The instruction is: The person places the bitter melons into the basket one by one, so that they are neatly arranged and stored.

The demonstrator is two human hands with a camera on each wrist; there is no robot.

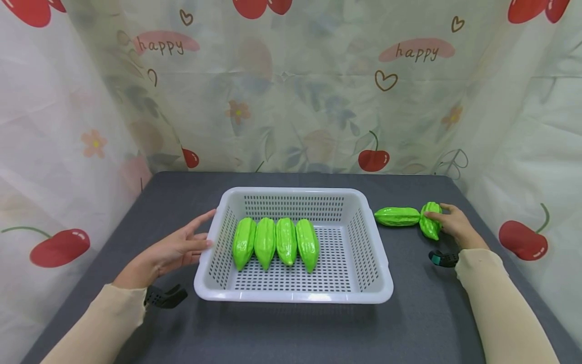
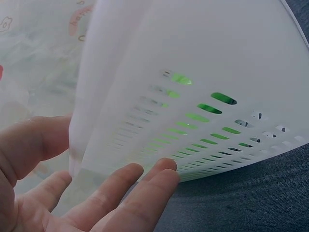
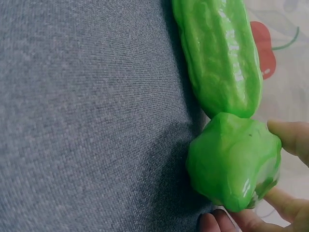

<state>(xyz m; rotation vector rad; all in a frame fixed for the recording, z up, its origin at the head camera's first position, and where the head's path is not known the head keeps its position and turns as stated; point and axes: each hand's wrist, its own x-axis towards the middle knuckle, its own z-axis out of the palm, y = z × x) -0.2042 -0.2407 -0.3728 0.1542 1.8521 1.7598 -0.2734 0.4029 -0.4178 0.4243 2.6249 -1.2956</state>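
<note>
A white perforated plastic basket (image 1: 295, 297) stands mid-table with several glossy green bitter melons (image 1: 286, 241) side by side in its left half. At the basket's left wall is my left hand (image 1: 175, 251), its fingers extended and apart; in the left wrist view the fingertips (image 2: 166, 169) lie against or very near the basket wall (image 2: 203, 48). To the right of the basket, my right hand (image 1: 456, 227) holds a bitter melon (image 1: 430, 221) between thumb and fingers. Another bitter melon (image 1: 397, 216) lies crosswise between it and the basket, its end against the held one.
Dark grey cloth covers the table (image 1: 291, 333). A printed curtain (image 1: 291, 101) hangs behind the table and along both sides. Each wrist wears a black strap (image 1: 165, 297).
</note>
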